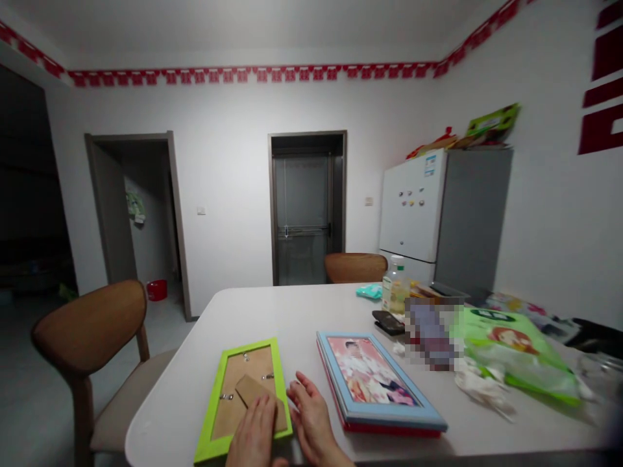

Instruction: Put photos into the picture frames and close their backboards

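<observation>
A photo frame with a lime-green border (213, 413) lies face down on the table. Its brown backing board (233, 371) faces up, with small metal clips around it and a brown stand flap (253, 389) in the middle. My left hand (254, 428) rests on the flap and backing, fingers stretched out and flat. Beside the frame's right edge is my right hand (311, 415), fingers slightly bent and apart, with nothing held; whether its fingertips touch the edge I cannot tell. To the right, a light-blue photo frame (372, 383) lies picture up on top of a red-edged one (389, 429).
On the table's right side are a green plastic packet (516, 350), crumpled tissues (481, 389), a dark phone-like object (388, 321), a bottle (395, 288) and a teal packet (370, 291). Wooden chairs stand left (92, 324) and behind (356, 266). A fridge (411, 207) stands at back right.
</observation>
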The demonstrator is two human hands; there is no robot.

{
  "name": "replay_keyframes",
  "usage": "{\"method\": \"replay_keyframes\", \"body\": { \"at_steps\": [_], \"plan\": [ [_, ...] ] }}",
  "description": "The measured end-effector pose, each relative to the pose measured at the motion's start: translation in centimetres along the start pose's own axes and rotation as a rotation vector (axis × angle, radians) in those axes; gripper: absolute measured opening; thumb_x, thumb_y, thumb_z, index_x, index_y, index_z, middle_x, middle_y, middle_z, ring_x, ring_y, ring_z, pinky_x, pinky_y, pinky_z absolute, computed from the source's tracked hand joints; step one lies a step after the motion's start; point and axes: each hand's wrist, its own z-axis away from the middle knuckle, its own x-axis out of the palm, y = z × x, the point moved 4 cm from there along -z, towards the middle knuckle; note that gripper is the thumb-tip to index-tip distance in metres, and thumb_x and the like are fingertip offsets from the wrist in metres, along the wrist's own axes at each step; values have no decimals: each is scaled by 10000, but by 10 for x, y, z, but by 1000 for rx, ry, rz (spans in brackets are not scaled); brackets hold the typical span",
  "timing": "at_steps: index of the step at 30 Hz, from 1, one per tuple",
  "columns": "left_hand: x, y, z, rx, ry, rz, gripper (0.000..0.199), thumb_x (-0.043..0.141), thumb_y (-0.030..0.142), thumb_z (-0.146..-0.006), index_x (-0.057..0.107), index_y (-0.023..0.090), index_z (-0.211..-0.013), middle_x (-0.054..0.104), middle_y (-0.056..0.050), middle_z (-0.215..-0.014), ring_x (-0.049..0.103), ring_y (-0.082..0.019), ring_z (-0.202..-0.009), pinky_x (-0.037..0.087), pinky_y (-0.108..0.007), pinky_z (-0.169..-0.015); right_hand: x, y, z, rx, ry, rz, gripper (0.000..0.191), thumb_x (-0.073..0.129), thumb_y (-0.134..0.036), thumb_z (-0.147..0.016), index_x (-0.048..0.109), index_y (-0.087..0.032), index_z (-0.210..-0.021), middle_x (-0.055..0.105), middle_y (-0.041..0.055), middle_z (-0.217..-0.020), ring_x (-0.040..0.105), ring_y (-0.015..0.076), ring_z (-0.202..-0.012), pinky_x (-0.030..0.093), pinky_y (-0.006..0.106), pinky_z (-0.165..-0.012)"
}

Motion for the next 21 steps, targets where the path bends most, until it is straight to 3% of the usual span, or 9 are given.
{"method": "replay_keyframes", "body": {
  "at_steps": [3,6,9,11,13,15,18,21],
  "plan": [
    [-17,-7,-5,-61,128,-6,581,417,23,-614,432,178,-1173,463,-78,-1223,418,-219,-1121,389,-345,-898,17,-10,8,-7,-65,-104,479,659,-241,-529,462,-195,-963,555,-39,-677,549,97,-647,435,203,-599],
    [-65,-10,-21,-150,297,139,459,345,89,-713,456,173,-1150,498,-78,-1190,457,-202,-1087,387,-345,-890,36,-22,16,-35,-187,-148,405,636,-271,-575,475,-197,-939,559,-19,-770,553,97,-676,450,232,-632],
    [-114,-18,-36,-360,464,397,361,403,253,-753,489,192,-1098,580,-68,-1078,526,-227,-995,409,-343,-840,47,-3,23,168,-290,38,295,591,-353,-615,508,-156,-818,563,10,-711,546,108,-583,438,244,-518],
    [-130,-21,-41,-496,520,614,361,451,352,-736,512,181,-1049,625,-59,-964,567,-243,-901,436,-344,-775,49,20,28,352,-343,116,328,556,-428,-630,505,-152,-799,574,25,-657,541,119,-521,404,235,-448],
    [-132,-16,-44,-568,548,860,375,486,398,-714,519,176,-1014,636,-40,-888,587,-229,-824,452,-326,-726,48,29,27,366,-374,34,363,518,-473,-645,493,-180,-857,606,34,-681,568,146,-556,403,242,-451],
    [-126,-2,-48,-552,578,1077,387,528,387,-691,507,177,-1015,626,-30,-895,584,-205,-822,451,-305,-734,40,15,21,189,-335,-66,346,534,-427,-636,480,-218,-907,636,18,-748,590,164,-645,423,251,-492],
    [-112,28,-60,-492,541,1309,553,606,302,-641,399,198,-1143,603,-35,-962,570,-191,-871,443,-299,-766,9,-43,7,-86,-214,31,357,553,-308,-612,488,-233,-955,653,-20,-782,595,167,-697,440,246,-534],
    [-82,61,-75,-477,318,1499,693,629,242,-613,300,168,-1218,610,-69,-972,578,-206,-870,458,-306,-749,-37,-113,-7,-171,-152,348,403,533,-254,-616,504,-192,-1013,662,-9,-714,594,162,-577,437,246,-503]
  ]
}}
